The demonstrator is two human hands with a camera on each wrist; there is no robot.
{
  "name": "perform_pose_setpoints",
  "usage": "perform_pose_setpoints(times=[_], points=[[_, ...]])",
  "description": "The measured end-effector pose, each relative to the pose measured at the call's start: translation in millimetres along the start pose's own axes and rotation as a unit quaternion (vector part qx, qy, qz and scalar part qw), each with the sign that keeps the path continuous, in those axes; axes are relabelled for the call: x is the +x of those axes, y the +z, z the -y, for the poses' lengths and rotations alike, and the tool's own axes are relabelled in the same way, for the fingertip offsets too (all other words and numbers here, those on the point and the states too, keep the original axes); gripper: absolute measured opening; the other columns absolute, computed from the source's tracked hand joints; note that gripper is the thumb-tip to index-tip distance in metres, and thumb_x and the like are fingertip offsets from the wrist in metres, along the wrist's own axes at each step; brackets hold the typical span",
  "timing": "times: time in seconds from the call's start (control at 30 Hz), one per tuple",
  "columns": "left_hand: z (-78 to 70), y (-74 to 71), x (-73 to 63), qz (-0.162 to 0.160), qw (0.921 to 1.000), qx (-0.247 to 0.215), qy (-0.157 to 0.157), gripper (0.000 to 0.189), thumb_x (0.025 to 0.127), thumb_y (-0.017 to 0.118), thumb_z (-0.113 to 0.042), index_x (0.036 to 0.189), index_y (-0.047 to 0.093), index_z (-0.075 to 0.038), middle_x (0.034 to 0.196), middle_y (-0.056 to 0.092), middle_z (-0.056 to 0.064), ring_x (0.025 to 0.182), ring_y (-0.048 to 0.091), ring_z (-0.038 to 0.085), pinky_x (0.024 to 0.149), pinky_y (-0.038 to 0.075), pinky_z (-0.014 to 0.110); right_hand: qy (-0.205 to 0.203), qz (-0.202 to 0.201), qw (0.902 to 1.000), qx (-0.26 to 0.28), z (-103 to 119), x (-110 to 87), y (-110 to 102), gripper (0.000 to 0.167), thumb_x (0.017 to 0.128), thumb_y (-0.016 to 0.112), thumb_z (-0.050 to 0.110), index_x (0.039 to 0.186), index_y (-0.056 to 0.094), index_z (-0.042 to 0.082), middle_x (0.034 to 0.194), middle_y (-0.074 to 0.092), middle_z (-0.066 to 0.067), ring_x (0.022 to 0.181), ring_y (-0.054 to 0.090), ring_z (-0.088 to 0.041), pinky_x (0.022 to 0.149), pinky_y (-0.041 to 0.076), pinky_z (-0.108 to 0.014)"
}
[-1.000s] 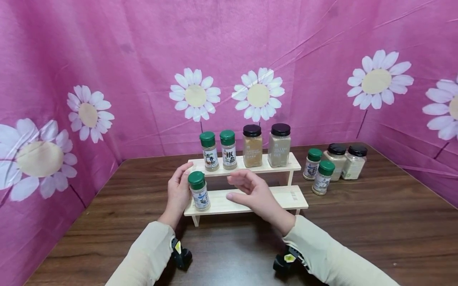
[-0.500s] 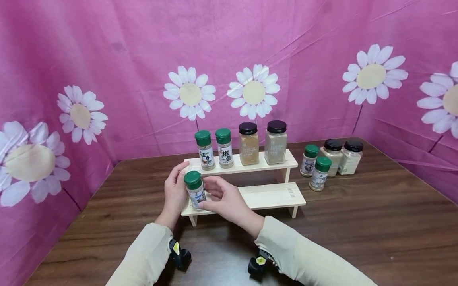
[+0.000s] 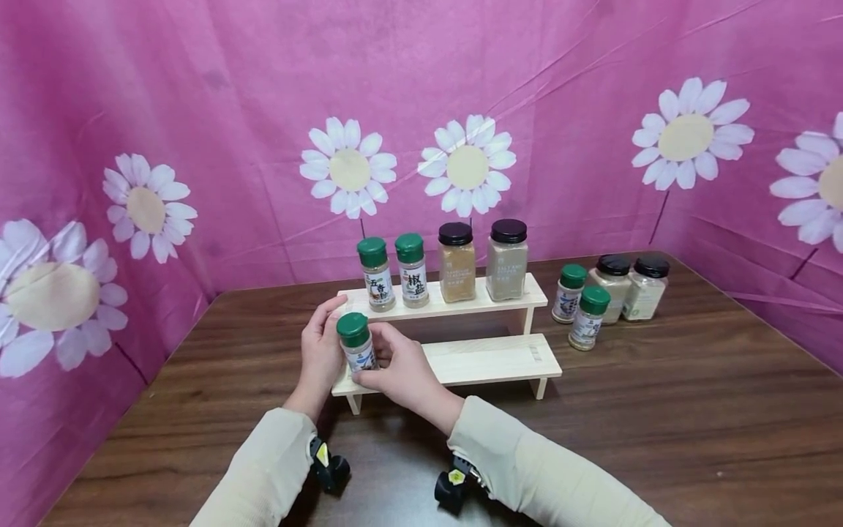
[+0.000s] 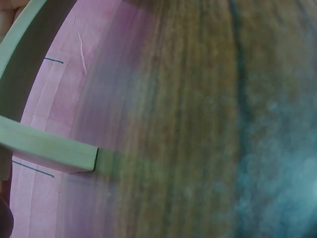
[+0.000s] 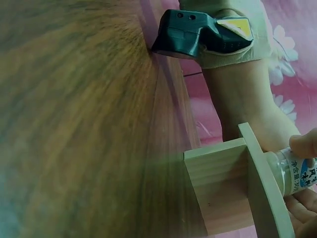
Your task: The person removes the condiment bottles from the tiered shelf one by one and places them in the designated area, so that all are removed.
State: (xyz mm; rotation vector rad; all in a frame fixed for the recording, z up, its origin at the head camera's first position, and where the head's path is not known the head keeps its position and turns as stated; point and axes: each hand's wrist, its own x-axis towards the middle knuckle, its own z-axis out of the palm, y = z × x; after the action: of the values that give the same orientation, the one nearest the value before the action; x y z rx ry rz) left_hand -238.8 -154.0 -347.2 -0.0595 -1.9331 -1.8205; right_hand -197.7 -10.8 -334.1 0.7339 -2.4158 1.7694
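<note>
A green-capped spice bottle (image 3: 361, 357) stands at the left end of the lower shelf of a two-tier wooden rack (image 3: 487, 360). My right hand (image 3: 407, 372) holds it from the right, thumb in front and fingers behind. In the right wrist view, the thumb (image 5: 303, 145) presses the label side of the bottle while its base sits against the shelf. To the left, my left hand (image 3: 320, 359) lies along the rack's end, its fingers extended up to the upper shelf's corner; its thumb is hidden behind the bottle.
Two green-capped bottles (image 3: 413, 282) and two black-lidded jars (image 3: 507, 272) stand on the upper shelf. On the table (image 3: 658, 424) right of the rack are two more green-capped bottles (image 3: 585, 329) and two black-lidded jars (image 3: 645, 296). A pink daisy-patterned curtain (image 3: 408, 58) hangs behind.
My right hand has moved left from over the middle of the lower shelf and taken hold of the spice bottle. My left hand stays at the rack's left end.
</note>
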Motion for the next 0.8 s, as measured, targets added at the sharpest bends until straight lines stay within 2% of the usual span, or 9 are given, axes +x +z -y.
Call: perform_pose_setpoints(times=[0.23, 0.43, 0.5, 0.57, 0.7, 0.8], points=[[0.3, -2.5, -1.7, 0.0, 1.0, 0.005, 0.0, 0.028, 0.094, 0.045, -0.005, 0.116, 0.061, -0.002, 0.119, 0.06, 0.011, 0.095, 0.051, 0.002, 0.083, 0.041, 0.017, -0.018, -0.014, 0.9997, -0.011, 2, -5.2, 0, 0.054, 0.07, 0.078, 0.011, 0.119, 0.055, 0.012, 0.101, 0.068, -0.006, 0.088, 0.064, -0.015, 0.077, 0.051, -0.026], [0.1, -1.8, -1.2, 0.011, 0.9999, -0.01, 0.0, 0.028, 0.094, 0.045, -0.008, 0.117, 0.061, -0.003, 0.093, 0.062, -0.008, 0.085, 0.054, 0.002, 0.076, 0.045, 0.018, -0.019, -0.035, 0.9992, -0.007, 4, -7.0, -4, 0.054, 0.069, 0.078, 0.014, 0.118, 0.056, 0.016, 0.093, 0.068, -0.004, 0.081, 0.061, -0.011, 0.073, 0.052, -0.03], [-0.2, -2.1, -1.5, 0.015, 0.9998, -0.009, 0.003, 0.028, 0.095, 0.044, -0.007, 0.117, 0.061, -0.003, 0.09, 0.062, -0.011, 0.082, 0.056, 0.001, 0.074, 0.046, 0.018, -0.022, -0.041, 0.9989, 0.003, 5, -7.8, -6, 0.054, 0.069, 0.079, 0.014, 0.118, 0.056, 0.016, 0.093, 0.067, -0.004, 0.08, 0.061, -0.011, 0.072, 0.052, -0.03], [-0.4, -2.5, -2.1, 0.018, 0.9998, -0.009, 0.003, 0.029, 0.095, 0.043, -0.007, 0.117, 0.06, -0.002, 0.095, 0.063, -0.007, 0.082, 0.057, 0.001, 0.074, 0.048, 0.018, -0.027, -0.049, 0.9984, 0.009, 5, -9.0, -8, 0.055, 0.069, 0.079, 0.015, 0.118, 0.056, 0.017, 0.092, 0.067, -0.004, 0.08, 0.06, -0.012, 0.071, 0.052, -0.028], [-0.3, -3.0, -2.5, 0.026, 0.9996, -0.002, 0.009, 0.03, 0.094, 0.041, -0.005, 0.119, 0.059, -0.002, 0.112, 0.06, 0.01, 0.086, 0.057, -0.001, 0.077, 0.048, 0.017, -0.044, -0.077, 0.996, 0.011, 2, -12.0, -13, 0.055, 0.068, 0.08, 0.016, 0.117, 0.057, 0.019, 0.091, 0.066, -0.001, 0.08, 0.059, -0.011, 0.072, 0.05, -0.027], [-0.5, -3.4, -2.3, 0.03, 0.9995, 0.0, 0.01, 0.031, 0.094, 0.04, -0.004, 0.119, 0.058, -0.001, 0.116, 0.058, 0.018, 0.086, 0.056, -0.001, 0.076, 0.048, 0.017, -0.066, -0.104, 0.9924, 0.007, 1, -13.9, -18, 0.053, 0.067, 0.081, 0.015, 0.115, 0.058, 0.02, 0.089, 0.065, 0.002, 0.08, 0.057, -0.01, 0.073, 0.049, -0.029]])
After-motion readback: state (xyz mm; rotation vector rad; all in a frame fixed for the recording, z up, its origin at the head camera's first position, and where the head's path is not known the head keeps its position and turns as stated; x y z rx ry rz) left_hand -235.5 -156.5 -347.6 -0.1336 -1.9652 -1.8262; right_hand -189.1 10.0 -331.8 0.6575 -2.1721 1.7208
